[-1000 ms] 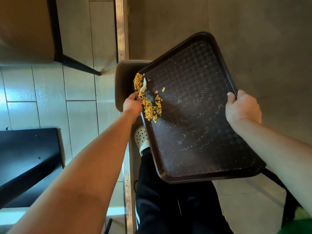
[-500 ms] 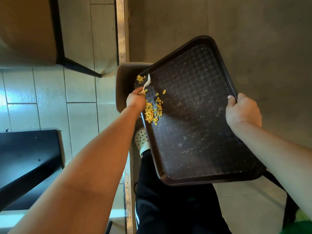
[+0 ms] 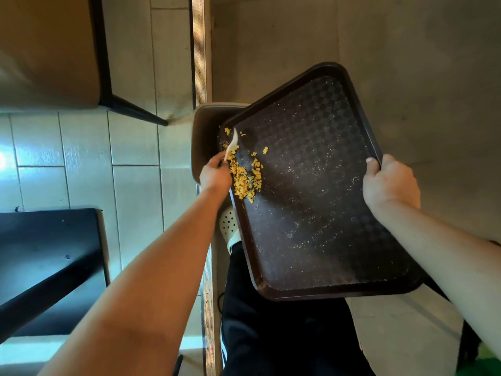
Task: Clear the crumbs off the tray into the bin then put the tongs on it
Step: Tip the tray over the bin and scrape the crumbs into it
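A dark brown tray (image 3: 320,213) is held tilted above a brown bin (image 3: 206,126), its left edge over the bin's opening. My right hand (image 3: 390,183) grips the tray's right rim. My left hand (image 3: 215,172) holds a small white utensil (image 3: 232,142) against the tray's left edge, its tip among yellow crumbs (image 3: 245,177) piled there. A few loose crumbs lie near the tray's upper left corner. Fine pale specks cover the tray's surface. No tongs are in view.
A wooden table with a black leg (image 3: 130,109) stands at the upper left. A black surface (image 3: 46,261) sits at the lower left. My dark trousers (image 3: 271,335) and a white shoe (image 3: 227,223) are below the tray, on a concrete floor beside pale tiles.
The crumb pile near the tray's upper left corner has shrunk to a few bits. My left hand has shifted the white utensil along the left edge. The tray stays tilted over the bin.
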